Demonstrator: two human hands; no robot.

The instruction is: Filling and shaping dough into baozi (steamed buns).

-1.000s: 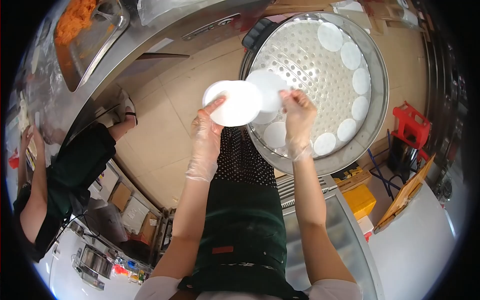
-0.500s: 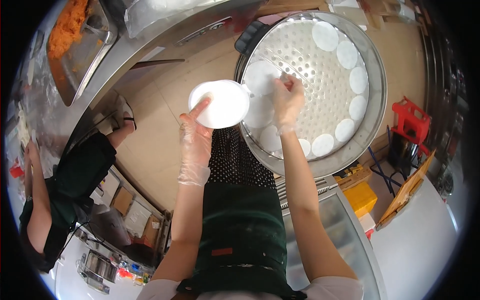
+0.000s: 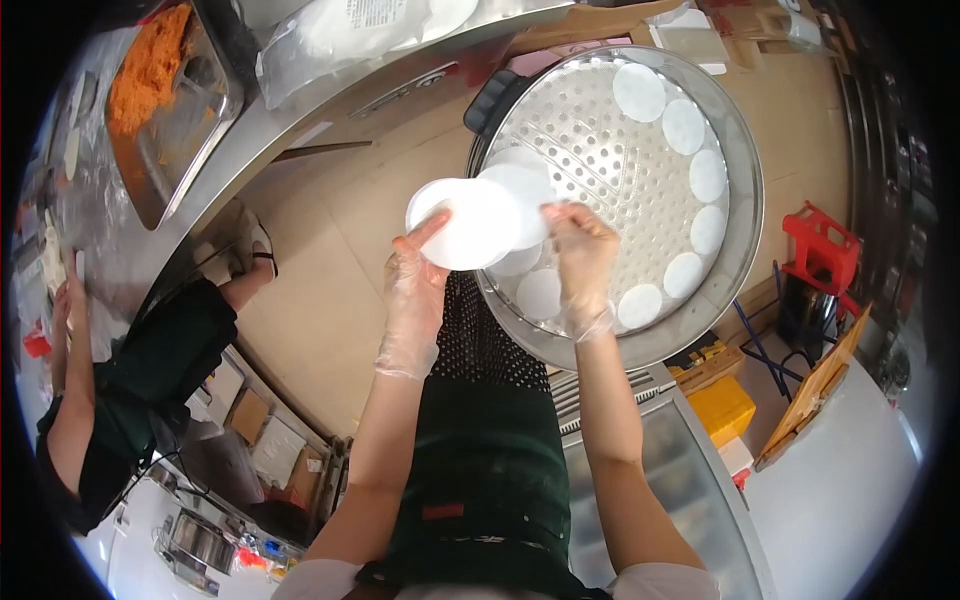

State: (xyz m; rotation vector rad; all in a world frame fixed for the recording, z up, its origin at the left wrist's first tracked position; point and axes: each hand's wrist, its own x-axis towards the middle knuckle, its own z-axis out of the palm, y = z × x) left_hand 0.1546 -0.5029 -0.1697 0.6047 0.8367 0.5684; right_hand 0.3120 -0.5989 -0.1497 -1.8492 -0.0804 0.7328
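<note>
My left hand [image 3: 415, 290], in a clear plastic glove, grips a stack of round white steamer paper liners [image 3: 462, 225], with the thumb lying on top. My right hand [image 3: 583, 250], also gloved, pinches the edge of a single thin paper liner [image 3: 522, 205] that still overlaps the stack. Both hands are over the near-left side of a large round metal steamer tray [image 3: 610, 180] with a perforated bottom. Around its inner rim lie several round liners [image 3: 684, 126], laid flat and spaced in a ring. Part of the left side of the ring is hidden under the stack and the held liner.
A metal tray of shredded orange food [image 3: 150, 75] stands on the steel counter [image 3: 290, 125] at the far left. Another person [image 3: 150, 370] in a dark apron works at the left. A red stool [image 3: 822, 245] and a yellow box [image 3: 718, 402] are to the right.
My right hand has moved from inside the tray back beside the stack and now pinches one liner. The left hand with the stack has shifted slightly right and down.
</note>
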